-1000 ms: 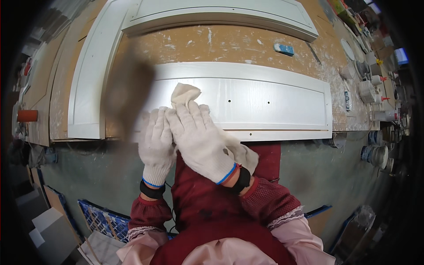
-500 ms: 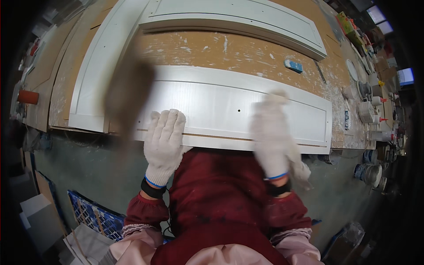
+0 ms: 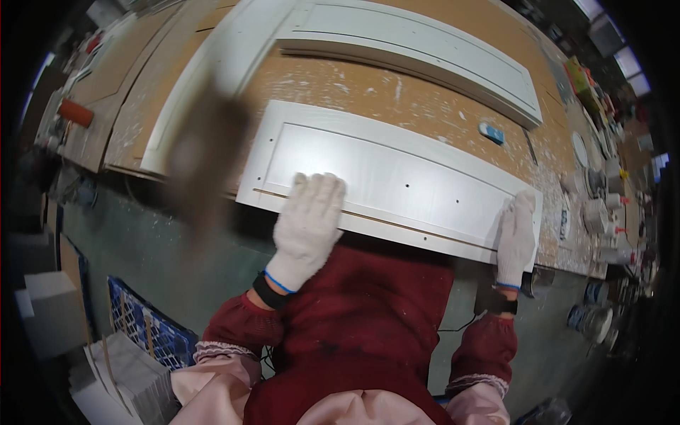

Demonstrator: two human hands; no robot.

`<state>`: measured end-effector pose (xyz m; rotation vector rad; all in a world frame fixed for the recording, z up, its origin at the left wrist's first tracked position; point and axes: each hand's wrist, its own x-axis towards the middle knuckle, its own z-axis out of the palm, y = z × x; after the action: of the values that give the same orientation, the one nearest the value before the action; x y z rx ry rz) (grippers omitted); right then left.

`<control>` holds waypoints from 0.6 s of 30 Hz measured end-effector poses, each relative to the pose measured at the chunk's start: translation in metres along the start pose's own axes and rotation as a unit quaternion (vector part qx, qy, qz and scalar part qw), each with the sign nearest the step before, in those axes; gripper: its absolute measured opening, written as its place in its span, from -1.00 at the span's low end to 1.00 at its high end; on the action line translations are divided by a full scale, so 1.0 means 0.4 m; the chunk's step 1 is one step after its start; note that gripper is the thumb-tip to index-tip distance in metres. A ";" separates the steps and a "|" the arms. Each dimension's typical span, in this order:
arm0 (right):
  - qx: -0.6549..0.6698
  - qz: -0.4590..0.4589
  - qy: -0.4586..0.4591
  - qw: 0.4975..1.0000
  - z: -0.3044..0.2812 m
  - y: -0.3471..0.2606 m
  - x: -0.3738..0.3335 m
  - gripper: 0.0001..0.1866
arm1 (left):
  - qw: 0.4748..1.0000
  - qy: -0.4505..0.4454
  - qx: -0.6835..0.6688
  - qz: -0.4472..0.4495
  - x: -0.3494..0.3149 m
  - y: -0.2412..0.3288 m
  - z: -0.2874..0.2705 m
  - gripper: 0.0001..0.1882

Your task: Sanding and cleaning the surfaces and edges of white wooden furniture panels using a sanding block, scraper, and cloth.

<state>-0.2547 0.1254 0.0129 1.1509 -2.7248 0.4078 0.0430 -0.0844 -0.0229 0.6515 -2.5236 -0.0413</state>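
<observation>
A long white panel point(image 3: 368, 163) with a recessed middle, several small dark holes and a groove along its near side lies at the table's front edge. My left hand point(image 3: 312, 219), in a white knit glove, rests flat on the panel's near side, left of its middle, with the fingers stretched out together. At the panel's right end, my right hand point(image 3: 516, 234), gloved likewise, lies with its fingers pointing away from me. I see nothing held in either hand.
Two more white panels, one at the back point(image 3: 418, 49) and one at the left point(image 3: 195, 92), lie on the paint-marked table point(image 3: 397, 92). Beyond the near panel is a small blue-and-white block point(image 3: 491, 133). Bottles and tubs point(image 3: 602, 212) line the right. A dark blur hides part of the left.
My right hand has moved right to the panel's end, and the white cloth-like thing beside it no longer shows. My left hand stays on the panel. The whole view has shifted and turned.
</observation>
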 end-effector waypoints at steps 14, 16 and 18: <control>0.618 0.114 0.204 0.751 -0.234 0.137 -0.280 -0.33 | 0.980 0.068 0.025 0.186 0.202 0.161 -0.112 -0.58; 0.612 0.106 0.230 0.749 -0.246 0.183 -0.332 -0.33 | 0.977 0.063 -0.026 0.202 0.282 0.144 -0.165 -0.59; 0.617 0.169 0.279 0.716 -0.266 0.169 -0.357 -0.36 | 0.983 -0.078 -0.061 0.155 0.368 0.133 -0.217 -0.55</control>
<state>-0.2006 0.3001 0.0661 0.3994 -1.8616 2.3739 -0.0466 -0.0964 0.1317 0.2085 -2.7188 -0.1374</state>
